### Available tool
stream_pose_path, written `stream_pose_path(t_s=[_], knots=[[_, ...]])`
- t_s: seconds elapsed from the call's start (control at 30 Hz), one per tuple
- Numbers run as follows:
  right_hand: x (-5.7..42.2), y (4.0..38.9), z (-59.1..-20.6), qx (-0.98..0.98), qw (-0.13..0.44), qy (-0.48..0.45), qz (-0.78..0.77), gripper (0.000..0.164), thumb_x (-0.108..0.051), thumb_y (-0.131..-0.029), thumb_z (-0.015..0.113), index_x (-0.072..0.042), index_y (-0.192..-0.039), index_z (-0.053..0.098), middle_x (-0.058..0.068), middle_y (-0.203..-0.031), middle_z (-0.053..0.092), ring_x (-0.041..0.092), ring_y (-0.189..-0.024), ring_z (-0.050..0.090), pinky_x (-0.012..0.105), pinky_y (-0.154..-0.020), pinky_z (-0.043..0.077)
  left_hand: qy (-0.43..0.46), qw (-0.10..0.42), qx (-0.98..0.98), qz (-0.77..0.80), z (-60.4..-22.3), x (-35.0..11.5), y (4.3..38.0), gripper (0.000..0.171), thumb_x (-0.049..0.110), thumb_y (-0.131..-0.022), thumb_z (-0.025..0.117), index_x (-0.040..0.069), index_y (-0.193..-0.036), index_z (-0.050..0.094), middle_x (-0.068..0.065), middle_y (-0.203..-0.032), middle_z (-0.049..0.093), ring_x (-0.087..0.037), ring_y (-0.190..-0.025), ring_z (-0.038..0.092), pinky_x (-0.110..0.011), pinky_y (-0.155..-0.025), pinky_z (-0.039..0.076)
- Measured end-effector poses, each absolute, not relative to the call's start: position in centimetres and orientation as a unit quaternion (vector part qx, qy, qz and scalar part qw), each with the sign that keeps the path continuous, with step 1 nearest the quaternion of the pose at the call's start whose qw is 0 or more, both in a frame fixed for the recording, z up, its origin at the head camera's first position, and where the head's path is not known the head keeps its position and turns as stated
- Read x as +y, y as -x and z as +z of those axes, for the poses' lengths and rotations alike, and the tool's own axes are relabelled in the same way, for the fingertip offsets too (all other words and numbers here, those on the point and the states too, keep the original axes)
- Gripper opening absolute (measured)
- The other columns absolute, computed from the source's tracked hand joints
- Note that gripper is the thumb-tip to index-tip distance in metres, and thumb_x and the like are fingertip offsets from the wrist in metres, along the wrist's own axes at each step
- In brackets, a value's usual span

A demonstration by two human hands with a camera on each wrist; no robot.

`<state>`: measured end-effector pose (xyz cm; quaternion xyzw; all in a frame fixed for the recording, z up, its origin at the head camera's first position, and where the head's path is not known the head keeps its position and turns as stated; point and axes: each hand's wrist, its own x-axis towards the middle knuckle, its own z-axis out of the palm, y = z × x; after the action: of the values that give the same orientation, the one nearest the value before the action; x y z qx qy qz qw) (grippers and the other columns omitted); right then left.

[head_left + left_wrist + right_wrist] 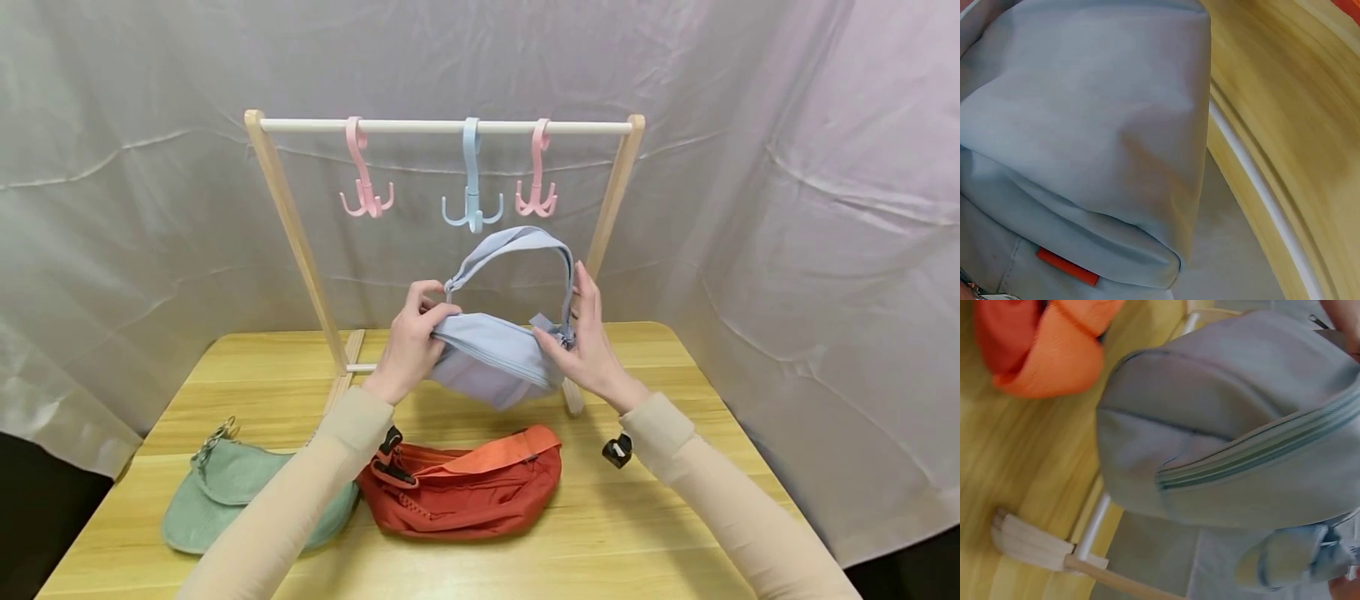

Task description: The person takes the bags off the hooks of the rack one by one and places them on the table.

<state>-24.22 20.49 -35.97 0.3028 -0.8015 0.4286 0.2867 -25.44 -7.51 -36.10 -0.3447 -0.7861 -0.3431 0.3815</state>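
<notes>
A light blue zippered shoulder bag (pixel 491 337) is held up above the table, its strap (pixel 525 237) arched over the top. My left hand (pixel 408 346) grips the bag's left end, close to the strap ring. At the other end, my right hand (pixel 592 346) has its thumb on the front and its fingers behind the strap's base. The bag's fabric (pixel 1097 106) fills much of the left wrist view, with a small red tag (pixel 1067 267) near the bottom. Its long zipper (pixel 1260 450) crosses the right wrist view.
Behind the bag stands a wooden rack with a white rod (pixel 420 127). From it hang a pink hook (pixel 365 179), a blue hook (pixel 472 183) and another pink hook (pixel 537 179). A red bag (pixel 472 500) and a green bag (pixel 240 475) lie on the table (pixel 622 533).
</notes>
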Motion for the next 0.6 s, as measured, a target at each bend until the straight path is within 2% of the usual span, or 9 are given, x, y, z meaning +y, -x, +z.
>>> stream_pose_path(t_s=[0.1,0.2,0.43,0.6], knots=[[20.8,24.3,-36.7,-0.800,0.316,-0.329,0.389,0.090,-0.040,-0.090,0.071,-0.007,-0.158,0.021,0.020,-0.166,0.011,0.043,-0.144,0.030,0.064,-0.114,0.034,0.331,0.371,-0.789,-0.361,-36.1,-7.6,25.4,0.029,-0.016,-0.082,0.064,0.004,-0.100,0.073,-0.017,-0.122,0.050,-0.031,-0.088,0.063,-0.042,-0.076,0.056],[21.1,24.3,-37.1,-0.805,0.322,-0.349,0.356,0.086,-0.061,-0.090,0.063,-0.007,-0.152,0.038,0.018,-0.165,0.018,0.041,-0.143,0.032,0.063,-0.113,0.032,0.313,0.358,-0.792,-0.383,-36.2,-7.6,25.4,0.033,-0.019,-0.080,0.060,0.003,-0.101,0.073,-0.017,-0.123,0.049,-0.031,-0.089,0.061,-0.043,-0.078,0.055],[21.9,24.0,-37.4,-0.820,0.264,-0.365,0.353,0.090,-0.070,-0.087,0.061,-0.007,-0.150,0.044,0.012,-0.165,0.027,0.031,-0.151,0.029,0.042,-0.121,0.029,0.289,0.349,-0.789,-0.416,-36.3,-7.4,25.4,0.032,-0.019,-0.078,0.060,0.001,-0.100,0.073,-0.019,-0.124,0.049,-0.034,-0.090,0.056,-0.042,-0.078,0.052],[22.4,23.9,-37.4,-0.826,0.245,-0.390,0.326,0.097,-0.076,-0.083,0.060,-0.007,-0.149,0.046,0.017,-0.161,0.036,0.034,-0.145,0.036,0.040,-0.118,0.031,0.279,0.350,-0.786,-0.426,-36.3,-7.1,25.3,0.032,-0.018,-0.077,0.061,0.000,-0.100,0.074,-0.019,-0.123,0.047,-0.034,-0.090,0.056,-0.041,-0.079,0.051]])
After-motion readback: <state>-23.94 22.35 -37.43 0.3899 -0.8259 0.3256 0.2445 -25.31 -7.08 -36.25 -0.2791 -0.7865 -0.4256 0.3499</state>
